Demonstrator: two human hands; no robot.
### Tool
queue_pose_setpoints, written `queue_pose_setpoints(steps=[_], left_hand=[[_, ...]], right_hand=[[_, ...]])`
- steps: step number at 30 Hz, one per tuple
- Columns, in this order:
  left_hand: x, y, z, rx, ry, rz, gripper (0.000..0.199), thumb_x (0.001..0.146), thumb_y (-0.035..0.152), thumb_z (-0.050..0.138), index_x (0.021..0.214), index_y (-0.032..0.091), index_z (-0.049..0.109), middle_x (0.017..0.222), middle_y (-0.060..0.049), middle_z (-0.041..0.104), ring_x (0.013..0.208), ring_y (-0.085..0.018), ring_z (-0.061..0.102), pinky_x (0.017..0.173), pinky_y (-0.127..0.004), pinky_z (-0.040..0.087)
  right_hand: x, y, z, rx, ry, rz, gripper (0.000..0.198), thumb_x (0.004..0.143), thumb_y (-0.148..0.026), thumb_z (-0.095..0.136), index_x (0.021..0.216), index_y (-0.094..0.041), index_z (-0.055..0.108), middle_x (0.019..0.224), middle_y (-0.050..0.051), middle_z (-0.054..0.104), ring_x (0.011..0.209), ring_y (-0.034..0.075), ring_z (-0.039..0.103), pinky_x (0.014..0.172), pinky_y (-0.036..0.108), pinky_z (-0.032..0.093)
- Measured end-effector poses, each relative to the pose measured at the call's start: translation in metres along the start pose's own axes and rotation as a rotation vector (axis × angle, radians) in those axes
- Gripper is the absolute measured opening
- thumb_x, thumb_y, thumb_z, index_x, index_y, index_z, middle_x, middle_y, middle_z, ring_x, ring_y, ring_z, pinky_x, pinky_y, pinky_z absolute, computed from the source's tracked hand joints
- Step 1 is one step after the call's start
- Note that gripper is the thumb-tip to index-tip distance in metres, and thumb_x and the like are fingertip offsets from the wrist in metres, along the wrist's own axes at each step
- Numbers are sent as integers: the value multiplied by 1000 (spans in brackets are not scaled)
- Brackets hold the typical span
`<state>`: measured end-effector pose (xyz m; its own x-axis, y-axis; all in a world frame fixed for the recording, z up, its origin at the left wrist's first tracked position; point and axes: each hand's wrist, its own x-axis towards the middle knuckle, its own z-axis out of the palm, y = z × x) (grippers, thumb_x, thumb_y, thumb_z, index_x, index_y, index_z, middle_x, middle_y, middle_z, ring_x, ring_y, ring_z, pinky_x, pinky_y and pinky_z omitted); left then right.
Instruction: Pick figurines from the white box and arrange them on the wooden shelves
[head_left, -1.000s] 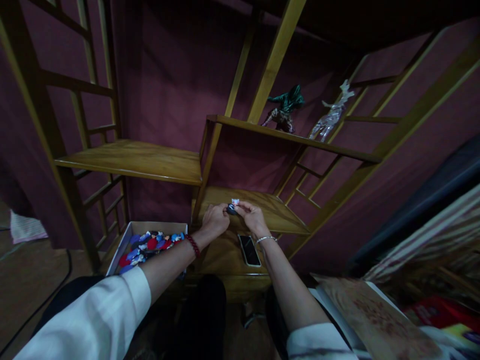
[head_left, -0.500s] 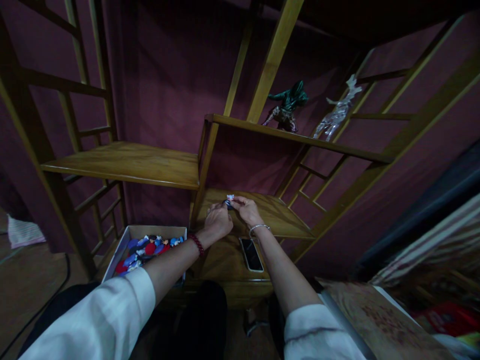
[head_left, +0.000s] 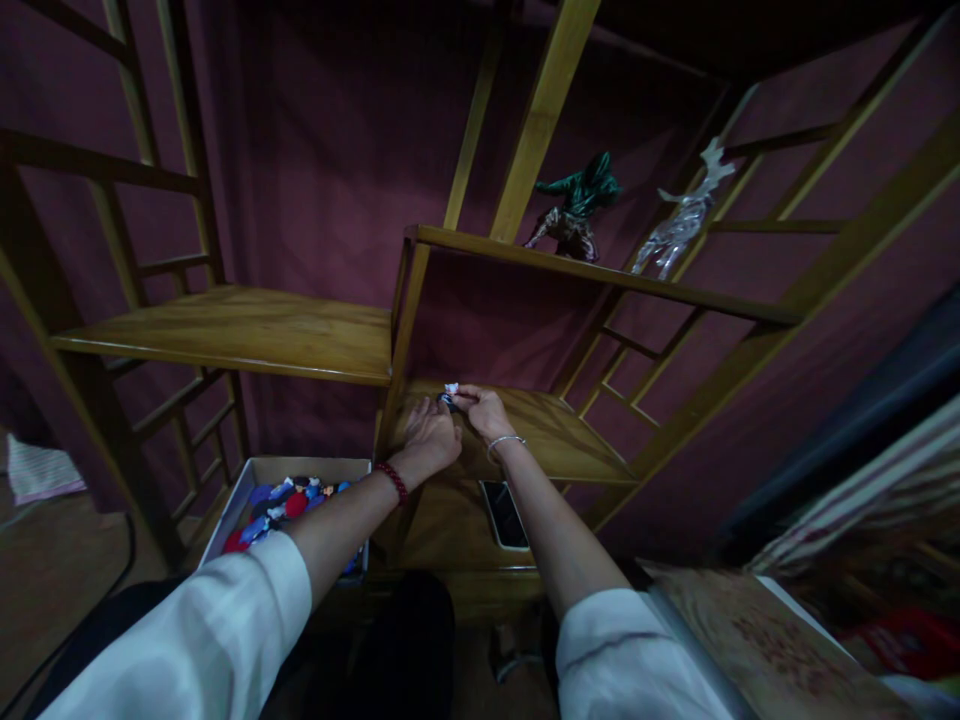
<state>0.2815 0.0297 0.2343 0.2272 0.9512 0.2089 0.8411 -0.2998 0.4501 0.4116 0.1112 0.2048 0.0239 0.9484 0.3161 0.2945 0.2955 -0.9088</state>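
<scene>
A small figurine (head_left: 451, 389) with a white head and a dark base is pinched between the thumb and fingers of my right hand (head_left: 484, 412). It is held over the lower right shelf (head_left: 562, 440), close to the upright post; whether its base touches the wood I cannot tell. Beside it on the left is my left hand (head_left: 433, 434), its fingers stretched out and apart near the dark base. Any contact of those fingertips with the figurine is too small to make out.
An open box (head_left: 234, 500) of several small colourful figures stands at lower left. A phone (head_left: 504, 515) lies on the wooden surface below the shelf. A green hooded statue (head_left: 577, 205) and a clear deer figure (head_left: 686, 215) stand on the upper shelf. Another shelf (head_left: 240, 325) is at left.
My left hand has loosened from a closed grip by the figurine's base, its fingers now extended. The figurine and my right hand have shifted slightly left in view.
</scene>
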Motion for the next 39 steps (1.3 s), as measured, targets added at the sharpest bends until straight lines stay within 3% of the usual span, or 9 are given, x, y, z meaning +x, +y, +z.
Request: queue_pose_setpoints(steps=[4,8,23,39], left_hand=[[9,-4,4,26,-6,-11,55,80,32,43,125,1,37,134,-23,36,129,-30,27,104,-40,19],[14,-6,3,42,1,-31,54,80,33,43,125,3,39,131,-22,42,128,-29,29,105,-40,17],[33,-1,17,34,101,-156,56,78,32,44,125,3,39,131,-22,41,126,-30,31,103,-42,18],[43,3,17,8,75,-264,50,78,25,41,122,1,40,130,-23,42,124,-30,32,102,-40,19]], right_hand=[[8,2,5,6,-8,3,28,59,-30,66,83,-18,69,76,2,70,71,15,64,79,31,48],[16,6,11,48,-11,-10,24,59,-28,66,80,-17,69,77,2,70,72,15,64,78,30,48],[34,6,19,-109,53,16,18,61,-24,64,77,-20,70,78,0,70,75,16,63,78,29,48],[36,-2,24,-247,94,-29,13,63,-20,64,74,-24,71,79,-1,71,79,17,63,81,29,47]])
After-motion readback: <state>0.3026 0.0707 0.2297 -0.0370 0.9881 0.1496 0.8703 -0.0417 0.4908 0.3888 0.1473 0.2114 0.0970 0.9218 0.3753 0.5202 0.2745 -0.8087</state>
